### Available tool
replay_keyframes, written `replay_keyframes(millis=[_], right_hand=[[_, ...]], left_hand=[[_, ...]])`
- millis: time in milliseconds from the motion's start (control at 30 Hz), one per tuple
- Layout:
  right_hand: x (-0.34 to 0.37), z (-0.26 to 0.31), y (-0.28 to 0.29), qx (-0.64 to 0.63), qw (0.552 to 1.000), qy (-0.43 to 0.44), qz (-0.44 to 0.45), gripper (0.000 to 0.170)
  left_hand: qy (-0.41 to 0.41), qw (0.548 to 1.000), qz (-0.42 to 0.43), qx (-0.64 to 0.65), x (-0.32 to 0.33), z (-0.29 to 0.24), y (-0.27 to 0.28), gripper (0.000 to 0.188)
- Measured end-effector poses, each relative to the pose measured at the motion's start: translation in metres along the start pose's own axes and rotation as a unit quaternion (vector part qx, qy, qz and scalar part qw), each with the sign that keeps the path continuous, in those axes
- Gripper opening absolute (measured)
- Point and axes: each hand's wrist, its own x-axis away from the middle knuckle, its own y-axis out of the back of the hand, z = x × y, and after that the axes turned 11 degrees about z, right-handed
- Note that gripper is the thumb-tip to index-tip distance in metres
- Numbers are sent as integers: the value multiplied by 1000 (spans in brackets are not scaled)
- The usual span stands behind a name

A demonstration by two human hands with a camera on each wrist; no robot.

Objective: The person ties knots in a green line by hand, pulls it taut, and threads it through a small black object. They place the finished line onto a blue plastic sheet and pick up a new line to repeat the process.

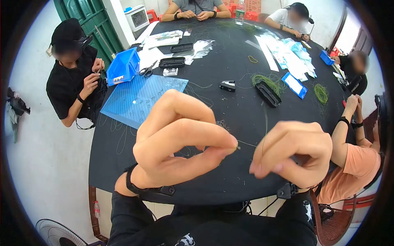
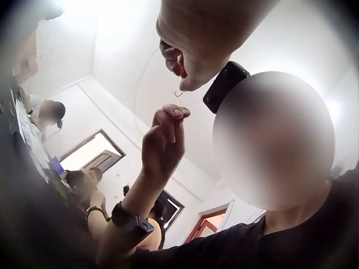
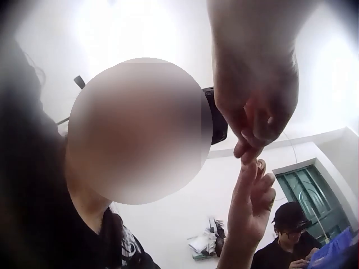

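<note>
Above the near part of the table, my left hand (image 1: 180,135) pinches a small fish hook (image 2: 178,93) between thumb and forefinger. From those fingertips a thin fishing line (image 1: 248,144) crosses a short gap to my right hand (image 1: 293,151). The right fingers are curled, with thumb and fingertips pinching the line. A loose length of it rises above the right hand and shows as a wide arc in the left wrist view. Both hands are close together, fingertips facing each other.
A blue translucent cutting mat (image 1: 141,98) lies left, near a blue bin (image 1: 124,65) and scissors (image 1: 146,72). Ahead are a black stapler (image 1: 227,85), a black tray (image 1: 268,93), green line coils (image 1: 320,94) and a blue-edged packet (image 1: 294,85). Several people sit around the table.
</note>
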Motion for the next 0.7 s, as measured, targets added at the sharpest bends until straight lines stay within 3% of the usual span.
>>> replay_keyframes(millis=[67,167,267,700], right_hand=[[1,5,5,-45,997,-18,68,12],[4,13,7,-119,985,-63,112,8],[4,13,7,-112,982,-63,142,6],[5,13,5,-112,977,-55,172,4]], left_hand=[[-34,999,4,10,-1,4,1,19],[1,998,6,65,-2,1,-1,18],[8,990,30,136,0,0,-1,19],[-51,988,47,135,-1,6,-4,22]])
